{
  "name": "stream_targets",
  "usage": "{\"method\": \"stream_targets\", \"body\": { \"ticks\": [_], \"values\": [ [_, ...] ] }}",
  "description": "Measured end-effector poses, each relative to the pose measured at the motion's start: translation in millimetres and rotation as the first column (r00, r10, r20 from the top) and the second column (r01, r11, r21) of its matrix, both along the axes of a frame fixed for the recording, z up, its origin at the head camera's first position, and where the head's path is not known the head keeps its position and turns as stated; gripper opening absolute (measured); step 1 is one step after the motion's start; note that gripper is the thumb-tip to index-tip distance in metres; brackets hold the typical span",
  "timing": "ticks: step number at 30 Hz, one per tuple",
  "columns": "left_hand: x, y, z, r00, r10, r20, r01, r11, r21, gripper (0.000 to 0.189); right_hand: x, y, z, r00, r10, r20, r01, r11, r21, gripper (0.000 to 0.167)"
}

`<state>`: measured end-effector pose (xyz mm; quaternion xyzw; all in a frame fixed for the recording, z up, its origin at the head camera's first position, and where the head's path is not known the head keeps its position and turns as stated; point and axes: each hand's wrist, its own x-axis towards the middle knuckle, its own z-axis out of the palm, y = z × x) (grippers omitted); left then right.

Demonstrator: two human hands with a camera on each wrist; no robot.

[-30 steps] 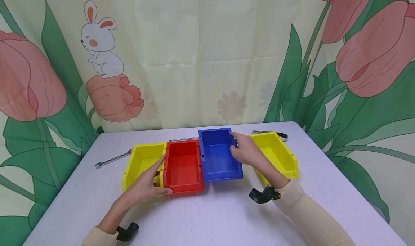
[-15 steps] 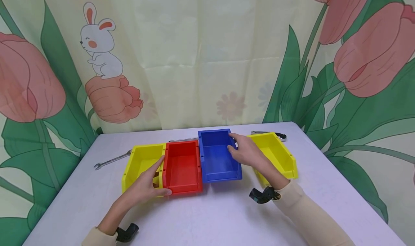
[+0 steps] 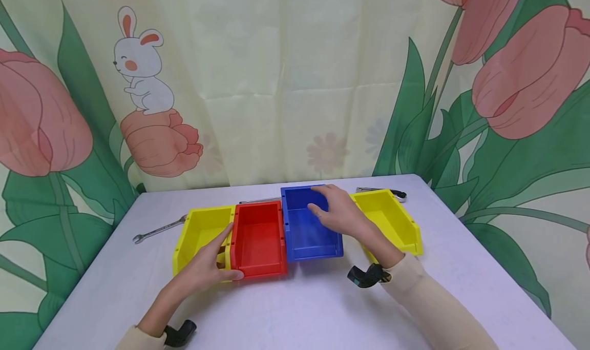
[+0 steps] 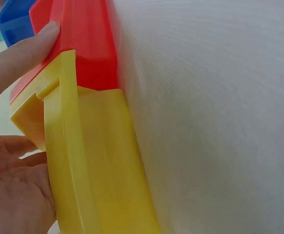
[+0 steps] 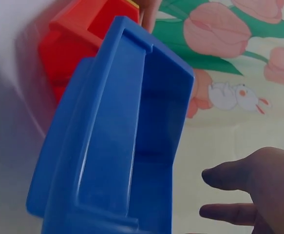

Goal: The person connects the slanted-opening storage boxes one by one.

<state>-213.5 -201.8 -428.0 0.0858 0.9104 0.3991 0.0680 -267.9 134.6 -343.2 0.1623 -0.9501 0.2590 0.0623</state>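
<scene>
In the head view, a yellow storage bin (image 3: 198,229), a red storage bin (image 3: 258,237) and a blue storage bin (image 3: 306,232) stand side by side. The blue one sits a little farther back. My left hand (image 3: 207,263) holds the red bin's near left corner. Its thumb (image 4: 27,56) lies on the red front edge, and other fingers reach into the yellow bin. My right hand (image 3: 341,211) hovers over the blue bin's right side, thumb and fingers spread apart. The right wrist view shows those fingertips clear of the blue bin (image 5: 107,131).
A second yellow bin (image 3: 387,217) stands angled at right, partly behind my right arm. Behind it lies a metal tool with a black end (image 3: 399,194). A combination wrench (image 3: 159,229) lies at left. One thin metal rod (image 3: 260,200) shows behind the red bin.
My right hand has let go of the blue bin's right wall and moved left over the bin. The left hand keeps its place, and the bins look unmoved.
</scene>
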Motion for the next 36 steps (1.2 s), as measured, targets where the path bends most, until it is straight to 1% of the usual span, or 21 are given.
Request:
{"method": "stream_targets", "body": {
  "ticks": [6, 10, 16, 20, 22, 29, 36],
  "values": [
    [-0.6, 0.2, 0.4, 1.0, 0.001, 0.001, -0.001, 1.0, 0.011, 0.126, 1.8, -15.6, 3.5, 1.0, 0.022, -0.004, -0.023, 0.999, -0.033, 0.053],
    [-0.6, 0.1, -0.3, 1.0, 0.005, 0.002, -0.005, 1.0, 0.012, 0.126, 2.2, -26.8, 2.1, 0.996, 0.078, 0.031, -0.076, 0.995, -0.068, 0.054],
    [0.2, -0.3, -0.9, 1.0, -0.001, 0.005, 0.001, 1.0, 0.015, 0.126, 1.0, -41.3, -5.3, 0.983, 0.145, 0.108, -0.128, 0.981, -0.148, 0.059],
    [0.5, -0.1, 0.2, 1.0, -0.002, 0.004, 0.002, 1.0, 0.013, 0.126, -1.7, -47.4, -13.3, 0.976, 0.167, 0.138, -0.138, 0.97, -0.199, 0.062],
    [0.6, 0.0, 0.9, 1.0, -0.001, 0.003, 0.001, 1.0, 0.01, 0.125, -2.9, -49.5, -17.0, 0.974, 0.176, 0.146, -0.141, 0.965, -0.22, 0.061],
    [1.1, -0.3, 1.7, 1.0, -0.002, 0.001, 0.002, 1.0, 0.015, 0.125, -6.4, -52.6, -25.9, 0.965, 0.21, 0.155, -0.173, 0.96, -0.221, 0.056],
    [-0.1, -0.8, -0.2, 1.0, 0.005, 0.005, -0.005, 1.0, 0.01, 0.127, -9.4, -50.4, -31.2, 0.96, 0.218, 0.174, -0.174, 0.956, -0.235, 0.057]
  ]
}}
